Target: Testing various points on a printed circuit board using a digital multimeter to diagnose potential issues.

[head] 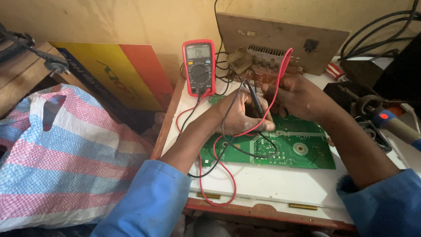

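Head view, looking down: a flat green printed circuit board [280, 151] lies on a white tabletop [263, 184], near the middle, with both hands over its far edge. The left hand [239, 115] has its fingers curled together, pinching a slim black test probe [255, 102] whose tip points down at the board. The right hand [298, 97] is closed round a red test lead [280, 72] that loops up and over it; its fingertips are hidden, so whether a probe tip meets the board cannot be told. Red and black wires trail from the hands across the board to a red-cased digital multimeter [199, 66] propped upright at the far left of the table, its display lit. Behind the hands stands a brown board carrying a finned metal heat sink [265, 53]. A pink, blue and white striped woven bag [66, 153] fills the left. Judging by the grips, a measurement on the board is under way; a further reading would call for steady tips on small contacts and an eye on the display.
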